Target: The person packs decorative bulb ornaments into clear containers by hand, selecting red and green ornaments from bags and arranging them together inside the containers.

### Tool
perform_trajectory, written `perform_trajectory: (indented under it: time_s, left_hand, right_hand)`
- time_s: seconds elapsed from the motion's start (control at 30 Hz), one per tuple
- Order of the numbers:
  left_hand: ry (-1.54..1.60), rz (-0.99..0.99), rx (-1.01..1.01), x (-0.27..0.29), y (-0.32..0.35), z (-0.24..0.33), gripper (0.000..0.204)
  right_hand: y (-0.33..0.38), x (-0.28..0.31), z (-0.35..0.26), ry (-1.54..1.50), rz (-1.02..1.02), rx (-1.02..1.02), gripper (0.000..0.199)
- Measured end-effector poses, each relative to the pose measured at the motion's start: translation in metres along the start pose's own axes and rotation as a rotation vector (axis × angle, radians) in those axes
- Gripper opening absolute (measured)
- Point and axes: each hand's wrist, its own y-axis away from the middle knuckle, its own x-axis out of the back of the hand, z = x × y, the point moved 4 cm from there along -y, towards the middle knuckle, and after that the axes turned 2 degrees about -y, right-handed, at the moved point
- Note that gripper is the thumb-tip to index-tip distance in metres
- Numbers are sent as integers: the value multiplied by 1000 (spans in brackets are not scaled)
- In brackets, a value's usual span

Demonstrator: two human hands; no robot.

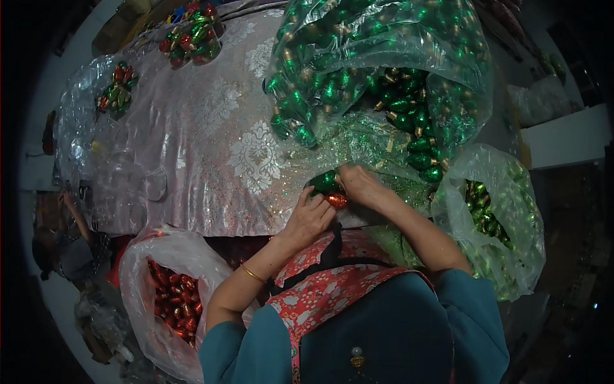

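Observation:
Close to the front edge of the table, my two hands meet around a small group of glittery bulb-shaped ornaments. A dark green ornament [326, 182] lies between my fingers, with a shiny red ornament [336, 201] just below it. My left hand [309, 216] is closed, its fingers against the left side of the group. From the right, my right hand [362, 185] is closed, its fingertips pinching the green ornament's end. Whatever fine part sits between the fingertips is too small to make out.
A large clear bag of green ornaments [384, 45] opens toward me. Bags of red ornaments [137, 281] and light green ornaments [521, 211] flank me. Packed ornament bunches [195, 41] stand far left on the glitter-strewn tablecloth [211, 160]. Another person [70, 246] is at the left.

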Motion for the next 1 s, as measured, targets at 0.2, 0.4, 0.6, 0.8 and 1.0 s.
perform_trajectory:
  time_s: [0.2, 0.4, 0.6, 0.8, 1.0]
  left_hand:
    - [30, -67, 65, 5, 1, -8, 22]
    - [-27, 28, 14, 16, 6, -13, 30]
    - [84, -93, 82, 2, 3, -3, 39]
    - [287, -87, 83, 17, -13, 10, 35]
    - [-75, -42, -5, 29, -17, -51, 41]
  right_hand:
    - [-1, 3, 6, 56, -93, 51, 28]
    - [0, 7, 2, 44, -182, -45, 28]
    - [-4, 16, -2, 23, -160, 5, 23]
    - [-9, 31, 7, -52, 58, 151, 19]
    - [-2, 28, -3, -28, -101, 133, 16]
